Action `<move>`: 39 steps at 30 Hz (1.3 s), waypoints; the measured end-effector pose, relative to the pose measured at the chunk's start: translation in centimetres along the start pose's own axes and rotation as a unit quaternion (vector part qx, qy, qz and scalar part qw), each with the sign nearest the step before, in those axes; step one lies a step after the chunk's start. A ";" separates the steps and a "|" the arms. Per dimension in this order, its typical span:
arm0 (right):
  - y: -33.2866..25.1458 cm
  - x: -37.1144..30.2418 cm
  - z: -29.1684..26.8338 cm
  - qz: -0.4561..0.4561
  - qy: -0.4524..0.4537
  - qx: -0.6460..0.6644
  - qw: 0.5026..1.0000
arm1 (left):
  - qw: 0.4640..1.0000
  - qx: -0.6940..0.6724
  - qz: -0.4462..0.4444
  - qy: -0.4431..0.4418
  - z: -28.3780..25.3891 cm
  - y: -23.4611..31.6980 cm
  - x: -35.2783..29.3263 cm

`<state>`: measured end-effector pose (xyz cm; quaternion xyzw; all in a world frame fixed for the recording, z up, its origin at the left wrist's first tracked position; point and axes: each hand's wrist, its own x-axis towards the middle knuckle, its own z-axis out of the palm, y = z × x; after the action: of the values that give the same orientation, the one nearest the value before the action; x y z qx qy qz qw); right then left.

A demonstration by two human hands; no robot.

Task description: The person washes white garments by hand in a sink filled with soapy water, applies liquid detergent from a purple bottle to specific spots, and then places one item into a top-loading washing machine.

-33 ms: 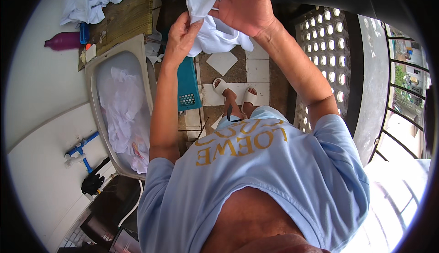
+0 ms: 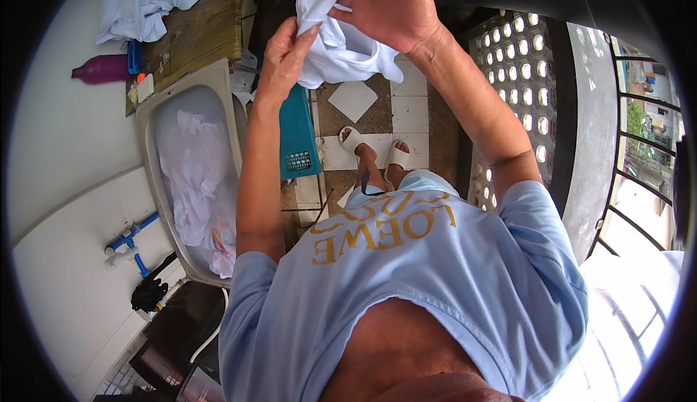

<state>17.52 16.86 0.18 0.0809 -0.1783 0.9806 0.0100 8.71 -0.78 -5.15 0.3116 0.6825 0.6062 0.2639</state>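
Observation:
A white garment (image 2: 337, 61) hangs from my raised hands at the top of the head view, its lower folds above the tiled floor. My left hand (image 2: 285, 57) pinches its left edge between thumb and fingers. To the right, my right hand (image 2: 392, 13) has its palm showing and its fingers stretched apart against the cloth. Bits of white fabric show between those fingers, and the garment's top runs out of the picture. On the left, a basin (image 2: 149, 148) holds water and more soaking white clothes (image 2: 192, 177).
A wooden board (image 2: 210, 21) beyond the basin carries a white cloth pile (image 2: 145, 2). Beside it are a purple bottle (image 2: 102, 69) and a blue brush-like item (image 2: 135, 56). A teal plastic basket (image 2: 299, 137) stands near my feet. A perforated block wall (image 2: 519, 75) rises on the right.
My left hand has shifted very slightly, and the garment's upper part has moved a little with it. Otherwise the scene looks the same.

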 end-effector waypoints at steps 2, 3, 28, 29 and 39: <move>-2.5 0.2 -0.2 -0.001 0.030 -0.102 0.994 | 1.000 -0.018 -0.012 -0.019 -0.5 1.4 1.1; -3.7 0.2 -0.7 0.000 0.039 -0.151 0.988 | 0.998 -0.047 -0.011 -0.030 -0.5 2.3 1.6; 0.5 -9.5 -8.4 0.280 -0.019 -0.412 0.867 | 0.980 0.060 -0.039 -0.185 -0.5 11.5 8.3; -0.2 -9.9 -8.9 0.263 -0.004 -0.407 0.874 | 0.973 0.069 -0.035 -0.216 -1.2 12.1 7.8; 1.9 -6.0 -11.8 0.037 0.280 -0.598 0.750 | 0.928 0.116 0.180 -0.305 -2.7 18.4 3.6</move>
<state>21.56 19.31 -12.38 -0.2263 -0.7205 0.6518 0.0692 6.23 1.42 13.46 0.6276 0.5673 0.4352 0.3081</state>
